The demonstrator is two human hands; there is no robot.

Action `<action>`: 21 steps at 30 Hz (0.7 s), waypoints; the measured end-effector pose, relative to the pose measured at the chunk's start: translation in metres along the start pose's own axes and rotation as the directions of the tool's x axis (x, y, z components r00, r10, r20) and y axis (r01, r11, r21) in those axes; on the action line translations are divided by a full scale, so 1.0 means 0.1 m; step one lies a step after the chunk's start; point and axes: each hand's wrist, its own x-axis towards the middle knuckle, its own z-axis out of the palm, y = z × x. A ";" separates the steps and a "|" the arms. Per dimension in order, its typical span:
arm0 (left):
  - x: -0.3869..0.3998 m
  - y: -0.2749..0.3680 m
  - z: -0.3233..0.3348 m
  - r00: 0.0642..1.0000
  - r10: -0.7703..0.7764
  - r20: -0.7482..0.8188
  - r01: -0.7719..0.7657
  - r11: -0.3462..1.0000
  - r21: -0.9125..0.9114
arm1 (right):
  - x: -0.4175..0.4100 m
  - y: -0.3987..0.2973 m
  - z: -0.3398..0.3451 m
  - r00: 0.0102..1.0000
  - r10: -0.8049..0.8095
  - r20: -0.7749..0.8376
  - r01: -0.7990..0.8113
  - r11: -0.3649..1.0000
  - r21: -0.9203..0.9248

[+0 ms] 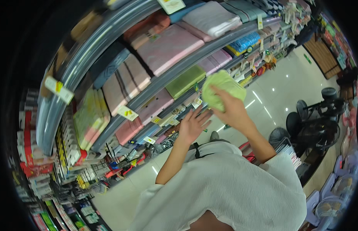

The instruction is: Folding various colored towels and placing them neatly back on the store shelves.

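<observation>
My right hand point(232, 108) grips a folded light-green towel point(222, 88) by its near side, in front of the shelves. To its left, my left hand point(193, 125) is held out empty with its fingers spread, below the lower shelf's price tags. Beyond the held towel, a folded darker green towel point(186, 80) lies on a lower shelf between a pink towel point(155, 105) and a lilac towel point(215, 61). On the shelf above lie a large pink towel point(170, 49), a peach towel with dark stripes point(127, 80) and a white towel point(212, 18).
Curved grey shelf edges point(179, 68) with hanging price tags run across the view. Black standing fans point(317, 127) stand on the right, near a red basket point(248, 151) beside my body. Hanging packaged goods point(92, 173) fill the lower left. Shiny tiled floor point(274, 89) shows beyond my hands.
</observation>
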 end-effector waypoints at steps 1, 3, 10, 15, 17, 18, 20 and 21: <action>0.07 0.03 0.02 1.000 -0.020 -0.003 0.020 1.000 0.011 | 0.00 0.00 0.07 1.000 0.018 -0.015 -0.018 1.000 -0.001; 0.34 -0.01 0.12 1.000 -0.005 -0.009 0.005 1.000 0.028 | -0.10 -0.08 0.23 0.908 -0.122 0.401 0.138 0.990 -0.012; 0.49 0.19 0.15 0.984 0.173 -0.044 -0.172 0.985 0.022 | -0.21 0.20 -0.10 0.969 -0.194 0.154 0.189 0.981 0.049; 0.42 0.36 0.15 0.942 0.329 -0.073 -0.326 0.944 0.040 | -0.09 0.50 0.06 0.674 0.520 0.525 -0.727 0.342 0.595; 0.34 0.48 0.16 0.923 0.379 -0.060 -0.376 0.925 0.060 | -0.07 0.68 0.32 0.804 0.458 0.380 -0.590 0.531 0.608; 0.26 0.58 0.15 0.910 0.411 -0.056 -0.407 0.911 0.069 | -0.01 0.72 0.39 0.875 0.383 0.298 -0.481 0.610 0.630; 0.15 0.61 0.11 0.872 0.485 -0.066 -0.480 0.874 0.080 | 0.19 0.72 0.46 0.951 0.250 0.183 -0.309 0.722 0.619; 0.15 0.72 0.11 0.865 0.495 -0.076 -0.490 0.868 0.082 | 0.34 0.74 0.49 0.951 0.242 0.194 -0.310 0.717 0.624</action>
